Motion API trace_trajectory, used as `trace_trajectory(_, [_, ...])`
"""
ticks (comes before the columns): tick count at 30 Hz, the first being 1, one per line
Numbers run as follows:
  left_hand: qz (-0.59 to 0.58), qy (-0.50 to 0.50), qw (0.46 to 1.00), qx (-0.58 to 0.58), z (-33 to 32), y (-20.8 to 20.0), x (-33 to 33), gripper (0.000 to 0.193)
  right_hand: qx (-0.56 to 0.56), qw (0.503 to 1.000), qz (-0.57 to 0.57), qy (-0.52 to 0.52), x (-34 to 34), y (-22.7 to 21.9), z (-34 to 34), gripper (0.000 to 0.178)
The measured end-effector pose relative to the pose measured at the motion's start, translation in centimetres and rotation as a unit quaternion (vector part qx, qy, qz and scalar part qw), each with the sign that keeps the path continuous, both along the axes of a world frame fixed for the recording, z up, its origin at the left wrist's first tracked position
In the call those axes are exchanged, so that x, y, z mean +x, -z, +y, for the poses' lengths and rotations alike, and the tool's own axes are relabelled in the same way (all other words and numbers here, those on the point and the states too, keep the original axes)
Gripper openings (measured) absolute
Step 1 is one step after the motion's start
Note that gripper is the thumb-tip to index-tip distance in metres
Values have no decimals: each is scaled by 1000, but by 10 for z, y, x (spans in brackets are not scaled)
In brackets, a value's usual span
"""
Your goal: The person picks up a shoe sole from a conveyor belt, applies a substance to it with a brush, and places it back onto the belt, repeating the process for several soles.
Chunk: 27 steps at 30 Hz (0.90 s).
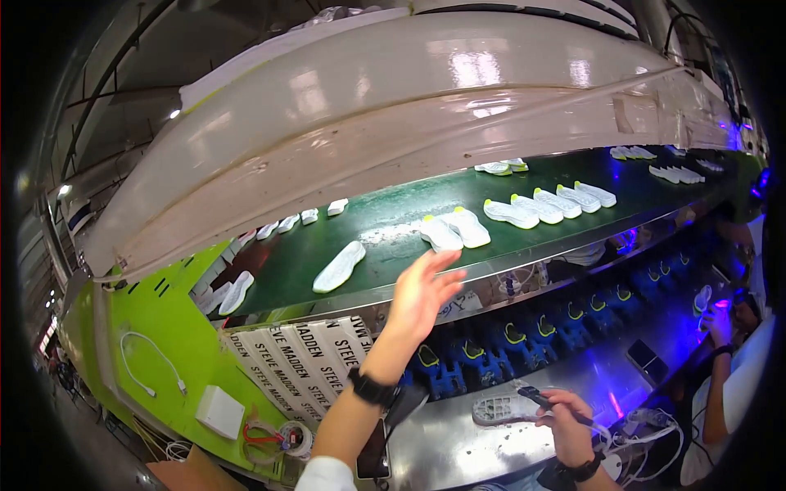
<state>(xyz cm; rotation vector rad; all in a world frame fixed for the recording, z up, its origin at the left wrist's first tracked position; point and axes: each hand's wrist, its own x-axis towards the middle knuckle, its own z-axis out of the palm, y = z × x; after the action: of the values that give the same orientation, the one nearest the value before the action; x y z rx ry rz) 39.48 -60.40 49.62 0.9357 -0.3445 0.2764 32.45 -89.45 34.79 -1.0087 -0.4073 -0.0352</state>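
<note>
While left hand (pixel 422 290) is reaching open-fingered toward white soles (pixel 454 231) on the green belt (pixel 385 221), right hand (pixel 565 425) is gripping a dark brush (pixel 550 403) over 1 sole (pixel 503 407).

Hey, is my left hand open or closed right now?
Open. The left hand is raised toward the green conveyor belt with fingers spread and nothing in it, near a pair of white soles.

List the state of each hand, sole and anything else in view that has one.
left hand: open, fingers spread, raised toward the belt, holding nothing
right hand: closed on a dark pen-like tool
sole on the metal bench: lying tread up, the tool's tip at it
pair of white soles: flat on the green conveyor belt, nearest the left hand
blue shoe lasts: lined up under the belt
</note>
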Motion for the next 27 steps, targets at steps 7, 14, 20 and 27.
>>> trace_trajectory(7, [2,-444,560,699,12,-42,101,36,-20,995,92,33,-10,5,-2,27])
trace_trajectory(14, [149,-332,828,426,118,-27,106,14,-49,988,147,10,-6,16,-17,24])
trace_trajectory(20, [66,-134,977,154,43,39,-50,39,-92,991,86,-36,3,18,-23,24])
trace_trajectory(27, [235,111,942,-212,-59,304,-104,55,-229,918,88,-311,-15,14,7,25])
